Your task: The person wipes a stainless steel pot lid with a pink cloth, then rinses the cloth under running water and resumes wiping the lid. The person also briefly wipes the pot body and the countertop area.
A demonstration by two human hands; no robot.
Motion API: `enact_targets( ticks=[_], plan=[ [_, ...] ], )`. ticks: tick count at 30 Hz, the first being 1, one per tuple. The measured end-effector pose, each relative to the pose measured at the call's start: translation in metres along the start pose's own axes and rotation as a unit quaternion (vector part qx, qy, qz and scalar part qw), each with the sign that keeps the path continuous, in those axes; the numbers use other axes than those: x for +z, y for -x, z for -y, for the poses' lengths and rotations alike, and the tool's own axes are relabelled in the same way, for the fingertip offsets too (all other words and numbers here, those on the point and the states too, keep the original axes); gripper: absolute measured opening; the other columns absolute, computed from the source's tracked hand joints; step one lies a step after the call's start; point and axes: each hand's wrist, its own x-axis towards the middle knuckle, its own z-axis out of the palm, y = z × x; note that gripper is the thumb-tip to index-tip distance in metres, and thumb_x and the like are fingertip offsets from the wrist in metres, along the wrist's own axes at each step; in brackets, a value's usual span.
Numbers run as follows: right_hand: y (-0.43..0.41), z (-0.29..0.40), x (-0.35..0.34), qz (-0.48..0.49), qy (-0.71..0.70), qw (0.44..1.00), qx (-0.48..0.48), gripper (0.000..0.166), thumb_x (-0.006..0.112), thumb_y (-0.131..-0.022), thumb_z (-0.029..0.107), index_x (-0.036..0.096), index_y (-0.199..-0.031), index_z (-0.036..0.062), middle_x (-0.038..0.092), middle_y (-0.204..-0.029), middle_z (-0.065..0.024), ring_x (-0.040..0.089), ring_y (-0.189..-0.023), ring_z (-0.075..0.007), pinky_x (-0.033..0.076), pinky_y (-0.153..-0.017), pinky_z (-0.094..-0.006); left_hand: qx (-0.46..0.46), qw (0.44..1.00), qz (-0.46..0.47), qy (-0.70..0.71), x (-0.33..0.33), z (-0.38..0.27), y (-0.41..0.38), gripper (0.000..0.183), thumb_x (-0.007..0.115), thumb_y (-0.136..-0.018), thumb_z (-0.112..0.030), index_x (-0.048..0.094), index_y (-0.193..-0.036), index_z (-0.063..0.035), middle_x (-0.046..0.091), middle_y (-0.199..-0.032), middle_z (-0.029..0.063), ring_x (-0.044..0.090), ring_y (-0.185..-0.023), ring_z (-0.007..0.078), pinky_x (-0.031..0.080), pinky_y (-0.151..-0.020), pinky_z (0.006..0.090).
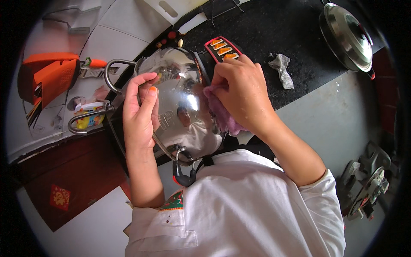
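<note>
A shiny stainless steel pot (171,86) lies tilted in front of me, its mirror-like wall facing up. My left hand (140,112) is at its left rim, with thumb and forefinger over the wall; some of the fingers' contact is hard to make out. In my right hand (242,86) a bunched purple cloth (224,112) is pressed to the right side of the pot. Drops of water show on the back of that hand. A black-and-red pot handle (184,176) points down towards my shirt.
A red-rimmed black holder (212,48) with several orange-and-white slots lies beyond my right hand. On the black countertop (298,38) are a crumpled grey mesh scrubber (282,69) and a lidded pan (348,38). An orange utensil holder (53,75) and curved metal bars (109,74) stand left.
</note>
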Motion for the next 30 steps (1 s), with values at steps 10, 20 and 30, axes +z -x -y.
enact_targets(
  ticks=[10,20,30],
  plan=[
    [0.034,-0.001,-0.002,0.044,-0.005,0.999,0.007,0.005,0.067,-0.065,0.008,0.063,-0.067,0.0096,0.062,-0.076,-0.0040,0.056,-0.086,-0.0260,0.038,-0.073,-0.0381,-0.029,0.999,0.004,-0.041,0.002,-0.008,0.011,0.030,0.061,-0.092,-0.010,0.053,-0.121,-0.0047,0.054,-0.111,0.0003,0.039,-0.068,-0.0025,0.031,-0.057,0.0106],
    [0.035,-0.011,0.021,-0.125,-0.023,0.988,-0.088,0.017,0.070,-0.060,0.003,0.061,-0.074,0.0083,0.057,-0.079,-0.0047,0.054,-0.075,-0.0260,0.044,-0.062,-0.0363,0.032,0.999,-0.006,-0.006,0.006,0.001,0.002,0.034,0.059,-0.093,-0.008,0.051,-0.125,-0.0031,0.053,-0.117,0.0051,0.043,-0.073,-0.0015,0.034,-0.061,0.0111],
    [0.089,-0.044,0.025,-0.144,-0.194,0.956,-0.167,0.023,0.070,-0.067,0.001,0.062,-0.088,0.0040,0.055,-0.082,-0.0082,0.060,-0.068,-0.0202,0.051,-0.056,-0.0305,0.046,0.990,-0.043,-0.127,0.006,0.002,-0.001,0.040,0.053,-0.092,-0.011,0.048,-0.130,-0.0010,0.057,-0.115,0.0154,0.029,-0.046,-0.0005,0.020,-0.041,0.0156]
  ],
)
